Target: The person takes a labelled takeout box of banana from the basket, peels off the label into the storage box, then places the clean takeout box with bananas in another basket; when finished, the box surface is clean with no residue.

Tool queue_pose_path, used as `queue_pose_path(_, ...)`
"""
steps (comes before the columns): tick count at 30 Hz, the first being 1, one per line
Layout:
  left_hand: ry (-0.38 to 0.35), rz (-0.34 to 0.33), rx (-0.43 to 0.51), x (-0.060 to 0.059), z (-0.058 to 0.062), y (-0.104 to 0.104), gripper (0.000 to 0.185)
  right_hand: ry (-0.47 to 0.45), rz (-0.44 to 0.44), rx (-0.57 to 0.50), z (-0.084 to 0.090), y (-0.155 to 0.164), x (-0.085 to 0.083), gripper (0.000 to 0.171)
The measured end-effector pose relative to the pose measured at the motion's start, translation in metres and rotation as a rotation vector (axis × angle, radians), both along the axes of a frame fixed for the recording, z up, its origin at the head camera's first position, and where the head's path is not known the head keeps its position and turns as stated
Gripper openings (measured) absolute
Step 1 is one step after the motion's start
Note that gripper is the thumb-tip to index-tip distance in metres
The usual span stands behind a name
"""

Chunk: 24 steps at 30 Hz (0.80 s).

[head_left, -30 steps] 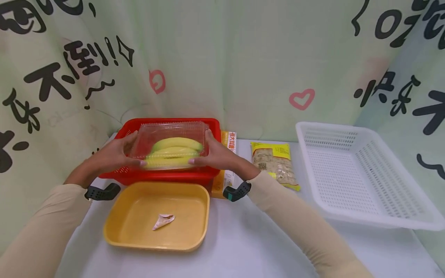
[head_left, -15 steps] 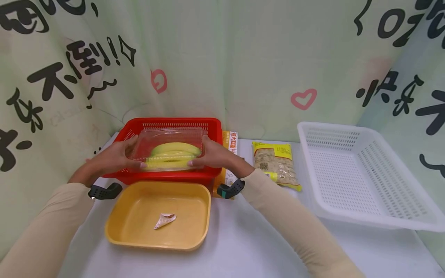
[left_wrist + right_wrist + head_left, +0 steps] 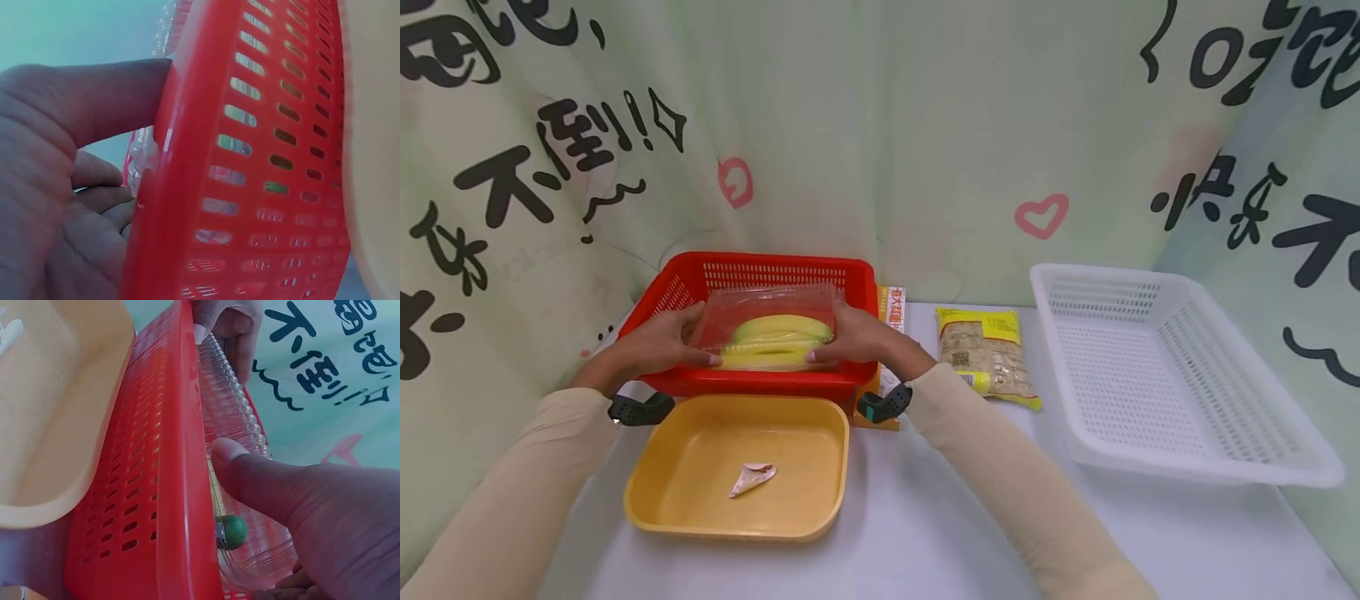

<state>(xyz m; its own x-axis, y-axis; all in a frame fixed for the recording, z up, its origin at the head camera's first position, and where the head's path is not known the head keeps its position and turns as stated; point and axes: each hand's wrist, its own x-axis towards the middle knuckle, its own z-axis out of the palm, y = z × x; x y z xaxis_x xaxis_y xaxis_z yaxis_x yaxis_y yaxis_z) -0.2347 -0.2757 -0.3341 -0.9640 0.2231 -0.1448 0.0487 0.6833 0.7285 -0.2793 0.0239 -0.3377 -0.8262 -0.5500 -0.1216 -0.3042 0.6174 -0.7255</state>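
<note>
A clear plastic box [image 3: 771,302] with yellow bananas [image 3: 781,330] inside tilts within the red perforated basket [image 3: 752,382]. My left hand [image 3: 658,340] grips the box's left end and my right hand [image 3: 867,337] its right end, thumbs toward the front. In the left wrist view, the left thumb lies by the rim of the red basket [image 3: 187,156]. The right wrist view shows the right thumb [image 3: 262,481] over the box and a rounded green thing [image 3: 232,532] down inside the basket. The box's underside is hidden.
A yellow tub [image 3: 700,512] holding a small paper-like cone [image 3: 752,479] stands in front of the red basket. Right of the basket are an orange-and-white package [image 3: 891,308] and a yellow-topped bag [image 3: 985,354]. A white perforated basket [image 3: 1187,467] stands far right.
Both hands have lowered the plastic box further into the red basket, so more of the basket's back wall shows above it. The head view has shifted slightly.
</note>
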Motion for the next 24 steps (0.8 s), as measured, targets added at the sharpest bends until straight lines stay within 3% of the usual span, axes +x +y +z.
queue_pose_path(5,-0.003,0.007,-0.026,0.000,-0.002,0.002,0.099,-0.004,0.001,0.053,0.001,-0.003,0.003,0.084)
queue_pose_path(12,0.025,0.001,-0.033,0.005,-0.007,0.001,0.091,0.061,0.030,0.187,0.004,-0.007,0.007,0.108)
queue_pose_path(14,0.027,0.012,-0.036,0.006,-0.007,0.000,0.097,0.068,0.027,0.173,0.004,-0.006,0.006,0.103)
queue_pose_path(21,0.092,0.055,-0.079,0.008,0.002,0.004,0.115,0.121,0.020,0.006,0.007,0.003,0.005,0.061)
queue_pose_path(24,0.128,0.042,-0.078,0.007,0.006,0.008,0.116,0.133,0.004,-0.023,0.010,0.010,0.006,0.061)
